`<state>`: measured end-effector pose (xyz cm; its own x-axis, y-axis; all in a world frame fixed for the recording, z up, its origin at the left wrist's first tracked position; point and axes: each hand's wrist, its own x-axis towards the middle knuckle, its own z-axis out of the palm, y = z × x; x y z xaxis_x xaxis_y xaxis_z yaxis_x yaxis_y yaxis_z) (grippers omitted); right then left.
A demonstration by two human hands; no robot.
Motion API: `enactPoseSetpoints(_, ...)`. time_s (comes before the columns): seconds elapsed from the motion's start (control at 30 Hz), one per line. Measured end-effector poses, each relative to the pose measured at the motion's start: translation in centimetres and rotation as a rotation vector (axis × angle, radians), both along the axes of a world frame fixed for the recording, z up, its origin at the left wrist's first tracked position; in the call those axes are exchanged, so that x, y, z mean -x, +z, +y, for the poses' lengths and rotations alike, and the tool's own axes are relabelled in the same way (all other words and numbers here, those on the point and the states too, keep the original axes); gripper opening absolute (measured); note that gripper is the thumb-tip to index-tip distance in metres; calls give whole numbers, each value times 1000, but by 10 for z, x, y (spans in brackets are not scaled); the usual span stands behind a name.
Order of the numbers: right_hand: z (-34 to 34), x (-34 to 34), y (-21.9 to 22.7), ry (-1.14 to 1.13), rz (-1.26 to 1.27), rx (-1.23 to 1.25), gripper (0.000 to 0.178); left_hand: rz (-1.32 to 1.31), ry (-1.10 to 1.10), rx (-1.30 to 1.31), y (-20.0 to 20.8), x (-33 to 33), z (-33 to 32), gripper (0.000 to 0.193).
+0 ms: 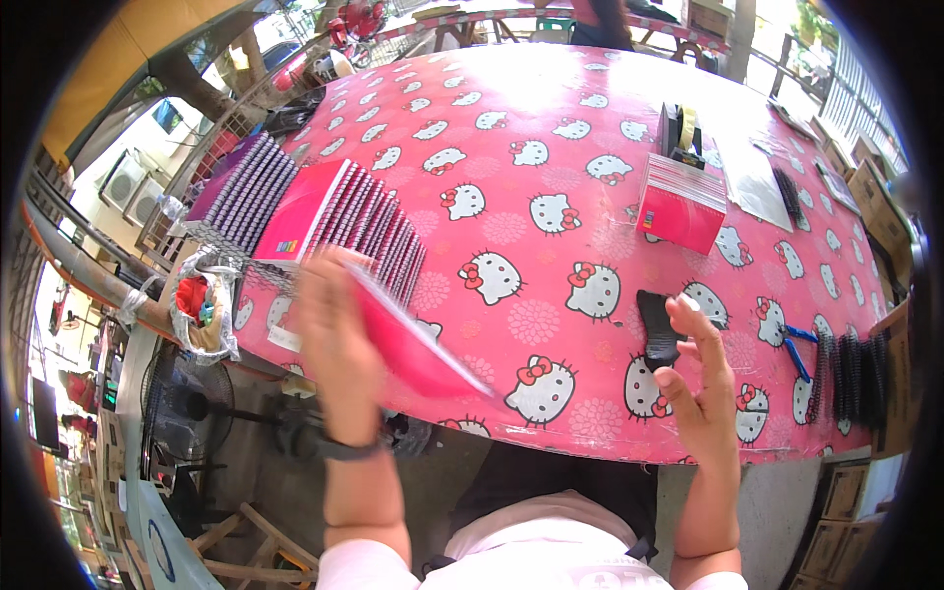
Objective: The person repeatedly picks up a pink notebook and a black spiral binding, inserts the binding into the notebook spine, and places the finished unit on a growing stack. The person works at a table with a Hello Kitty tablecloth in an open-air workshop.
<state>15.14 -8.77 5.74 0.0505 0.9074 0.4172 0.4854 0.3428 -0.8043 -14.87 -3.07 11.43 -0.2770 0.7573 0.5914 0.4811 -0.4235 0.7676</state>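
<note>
My left hand point(337, 339), smeared by motion, holds a pink notebook point(418, 344) tilted above the table's near left edge. Just behind it stands a row of pink spiral-bound notebooks point(313, 202), with purple spiral-bound notebooks point(236, 187) to their left. Over the right part of the table my right hand point(703, 388) is open, fingers apart and nothing in them. Close to its fingers lies a small black object point(657, 324), whose kind I cannot make out. Farther back sits a stack of pink-covered booklets point(681, 211).
A tape dispenser point(680, 133) stands behind the booklets on the pink patterned table point(536, 324). At the right are blue-handled pliers point(798, 352) and black binding coils point(851, 379). A bag-lined basket point(204, 310) hangs by the left edge, above a black fan point(192, 403).
</note>
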Motion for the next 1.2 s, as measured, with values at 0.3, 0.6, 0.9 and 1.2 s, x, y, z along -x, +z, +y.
enactPoseSetpoints(0.3,-14,-13,-21,200,-37,126,41,647,150,-246,126,120,101,33)
enactPoseSetpoints(0.6,-21,-30,-13,260,-54,41,30,1231,-78,-205,58,140,187,23)
enactPoseSetpoints(0.9,166,-135,-57,-456,-613,-339,19,1028,-312,-434,77,-38,57,23)
enactPoseSetpoints(1.2,195,-125,-34,-391,-538,-293,16,728,-568,-305,-3,-82,18,36)
